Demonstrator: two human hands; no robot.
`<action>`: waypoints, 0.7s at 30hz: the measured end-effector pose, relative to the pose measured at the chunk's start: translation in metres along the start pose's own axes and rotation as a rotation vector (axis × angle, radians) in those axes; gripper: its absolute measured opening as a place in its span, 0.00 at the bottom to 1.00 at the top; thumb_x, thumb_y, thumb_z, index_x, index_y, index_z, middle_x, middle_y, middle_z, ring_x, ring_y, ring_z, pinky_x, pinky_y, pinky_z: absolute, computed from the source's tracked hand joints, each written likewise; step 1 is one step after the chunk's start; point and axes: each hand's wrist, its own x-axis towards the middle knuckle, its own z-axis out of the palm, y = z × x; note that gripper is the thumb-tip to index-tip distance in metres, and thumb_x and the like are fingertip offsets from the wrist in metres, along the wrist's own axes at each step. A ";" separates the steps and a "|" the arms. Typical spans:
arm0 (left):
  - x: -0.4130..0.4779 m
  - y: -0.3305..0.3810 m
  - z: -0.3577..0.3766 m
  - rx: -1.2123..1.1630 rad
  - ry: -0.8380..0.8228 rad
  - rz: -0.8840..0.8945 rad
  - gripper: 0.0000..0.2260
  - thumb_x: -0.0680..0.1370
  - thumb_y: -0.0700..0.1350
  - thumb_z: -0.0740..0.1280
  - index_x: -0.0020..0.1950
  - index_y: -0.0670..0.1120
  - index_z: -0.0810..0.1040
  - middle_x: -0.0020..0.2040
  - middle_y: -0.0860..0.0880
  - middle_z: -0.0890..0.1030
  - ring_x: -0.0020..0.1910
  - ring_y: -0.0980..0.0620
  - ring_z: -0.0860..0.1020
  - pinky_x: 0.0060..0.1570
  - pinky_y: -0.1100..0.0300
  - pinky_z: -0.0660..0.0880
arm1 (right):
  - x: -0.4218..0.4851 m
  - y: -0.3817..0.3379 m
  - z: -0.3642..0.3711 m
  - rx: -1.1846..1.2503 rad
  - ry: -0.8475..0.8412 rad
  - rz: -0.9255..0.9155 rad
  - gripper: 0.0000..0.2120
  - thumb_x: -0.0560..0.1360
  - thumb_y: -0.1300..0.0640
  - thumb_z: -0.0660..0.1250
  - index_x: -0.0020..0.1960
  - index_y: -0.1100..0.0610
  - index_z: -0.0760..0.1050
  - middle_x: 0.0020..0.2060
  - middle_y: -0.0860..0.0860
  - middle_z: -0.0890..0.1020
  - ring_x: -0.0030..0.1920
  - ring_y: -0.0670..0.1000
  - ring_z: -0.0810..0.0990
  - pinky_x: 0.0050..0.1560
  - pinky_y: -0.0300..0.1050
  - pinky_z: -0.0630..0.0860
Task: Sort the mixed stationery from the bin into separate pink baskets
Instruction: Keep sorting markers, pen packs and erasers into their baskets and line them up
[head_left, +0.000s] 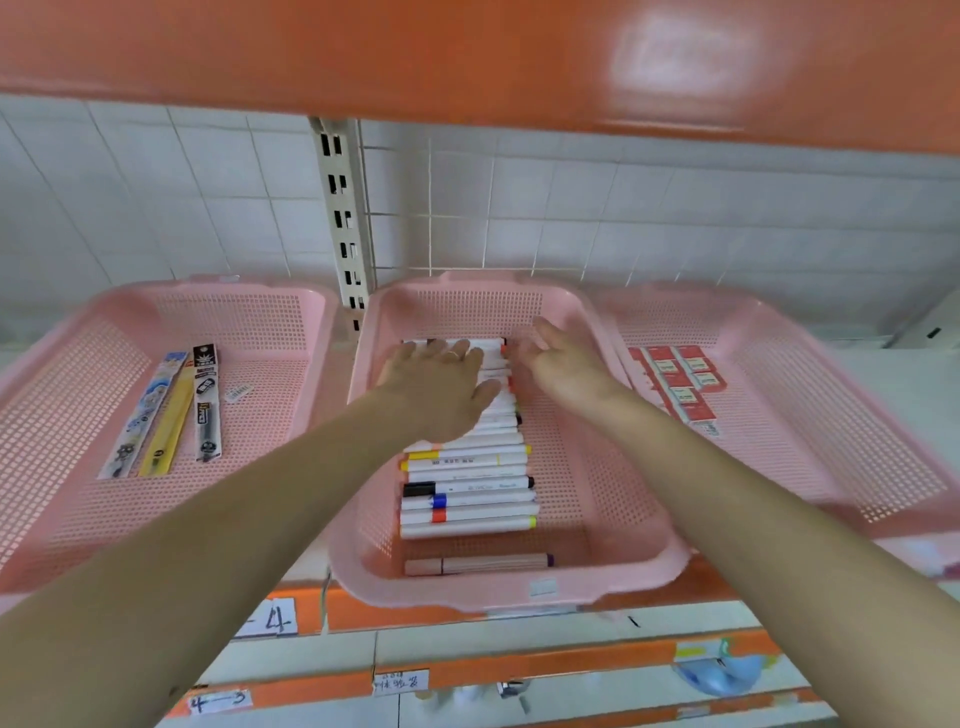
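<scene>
Inside the middle basket (613, 519), toward its far end, laying both hands flat over the row of markers (467, 499): pressing the left hand (436, 384) down with straight, spread fingers (441, 349) across the white barrels, and reaching the right hand (561, 364) in just beside it, blurred, with fingers stretched out and apparently gripping nothing. Judging from that, squaring up and levelling the marker row rather than bringing in a fresh item, and so likely finishing off the marker part of the sorting. Leaving the markers lying crosswise and side by side down the centre of the middle basket, with one pinkish marker (478, 564) apart from the row at the near wall. Having, to the left of the middle basket, a second pink basket (62, 415) with three long refill packs (171, 415), and to the right of the middle basket a third pink basket (831, 415) with small red-and-white boxes (680, 379) packed together. Seeing nothing of the bin from here. Probably needing next to lift both hands straight up and out of the middle basket without rolling the barrels out of line, perhaps nudging the lone marker against the row first, then reaching back for the bin and picking out one more piece.
</scene>
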 end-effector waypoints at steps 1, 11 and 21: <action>-0.004 0.005 -0.004 0.002 0.088 -0.003 0.27 0.84 0.59 0.46 0.78 0.45 0.61 0.77 0.45 0.64 0.76 0.43 0.63 0.73 0.45 0.59 | -0.012 -0.001 -0.011 -0.012 0.017 -0.053 0.17 0.83 0.54 0.55 0.71 0.55 0.67 0.65 0.49 0.75 0.65 0.51 0.72 0.59 0.44 0.66; -0.027 0.144 -0.031 -0.167 0.413 -0.061 0.40 0.72 0.65 0.37 0.73 0.47 0.70 0.71 0.45 0.74 0.66 0.39 0.74 0.65 0.48 0.67 | -0.113 0.079 -0.139 -0.379 0.169 -0.261 0.24 0.84 0.51 0.56 0.79 0.52 0.59 0.80 0.51 0.54 0.78 0.50 0.56 0.72 0.35 0.48; -0.010 0.328 -0.047 -0.219 0.438 0.060 0.32 0.76 0.64 0.45 0.71 0.50 0.72 0.71 0.49 0.73 0.66 0.40 0.74 0.64 0.47 0.67 | -0.205 0.205 -0.269 -0.635 0.241 -0.127 0.25 0.84 0.46 0.53 0.78 0.54 0.59 0.80 0.55 0.54 0.78 0.56 0.53 0.75 0.53 0.53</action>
